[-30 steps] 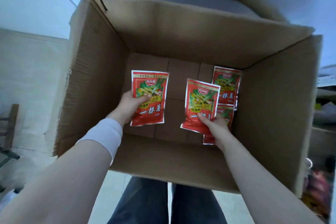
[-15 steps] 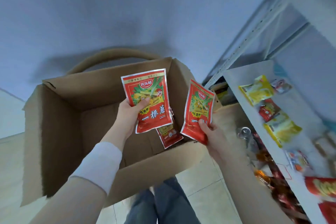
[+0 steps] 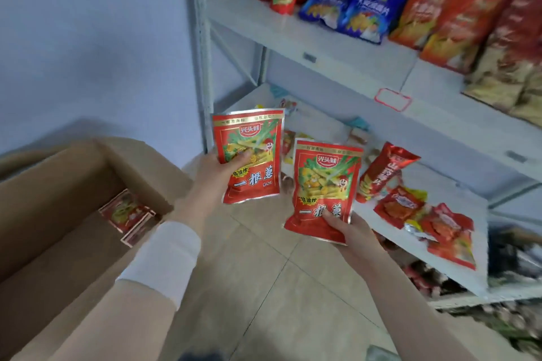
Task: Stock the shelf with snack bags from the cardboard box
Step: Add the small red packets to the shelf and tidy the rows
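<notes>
Through the head camera I look down at two bare hands, each holding one red snack bag upright in front of a white metal rack. The left hand (image 3: 218, 173) grips the left bag (image 3: 249, 155) by its lower left side; its fingers (image 3: 242, 157) pinch the bag, with the thumb across the printed front and the rest hidden behind. The right hand (image 3: 349, 228) holds the right bag (image 3: 322, 184) by its bottom edge, also pinched between a thumb in front and fingers I cannot see behind.

Both bags stand with their long axis up and down, printed faces toward me. I judge the next move turns on this: the lower shelf (image 3: 451, 184) lies ahead and to the right of both hands, and the right bag is the nearer one, its edge just beside the board. The left bag is further from that open space.

The lower shelf carries a tall red packet (image 3: 384, 170) and a loose pile of small red packets (image 3: 425, 220), with bare board near its front corner. The upper shelf (image 3: 293, 35) holds upright rows of red, blue and orange bags.

The cardboard box (image 3: 58, 184) sits open at lower left, well apart from the rack, with a few spare bags (image 3: 126, 211) of the same kind lying flat inside.
</notes>
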`<state>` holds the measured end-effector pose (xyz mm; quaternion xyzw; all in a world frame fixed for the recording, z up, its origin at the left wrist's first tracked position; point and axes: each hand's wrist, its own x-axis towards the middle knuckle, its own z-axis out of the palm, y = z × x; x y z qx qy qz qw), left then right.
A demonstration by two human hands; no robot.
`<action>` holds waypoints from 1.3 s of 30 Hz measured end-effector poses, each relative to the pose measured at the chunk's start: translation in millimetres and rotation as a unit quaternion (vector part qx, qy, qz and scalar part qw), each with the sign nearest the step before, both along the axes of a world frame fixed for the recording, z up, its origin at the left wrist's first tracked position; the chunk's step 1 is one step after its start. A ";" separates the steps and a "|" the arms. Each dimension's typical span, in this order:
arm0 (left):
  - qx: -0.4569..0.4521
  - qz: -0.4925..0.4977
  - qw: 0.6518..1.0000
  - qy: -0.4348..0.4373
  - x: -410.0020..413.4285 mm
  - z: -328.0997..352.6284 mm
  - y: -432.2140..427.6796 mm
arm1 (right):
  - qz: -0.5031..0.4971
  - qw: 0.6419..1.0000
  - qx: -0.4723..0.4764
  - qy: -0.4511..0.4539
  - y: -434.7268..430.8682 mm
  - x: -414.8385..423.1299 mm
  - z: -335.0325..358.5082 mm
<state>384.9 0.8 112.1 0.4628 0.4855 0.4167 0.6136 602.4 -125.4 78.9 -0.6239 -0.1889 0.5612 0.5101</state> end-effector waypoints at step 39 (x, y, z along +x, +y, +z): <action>0.142 -0.361 0.920 0.061 962.9 72.7 55.8 | -0.394 0.894 0.071 -0.204 -15.5 818.9 67.6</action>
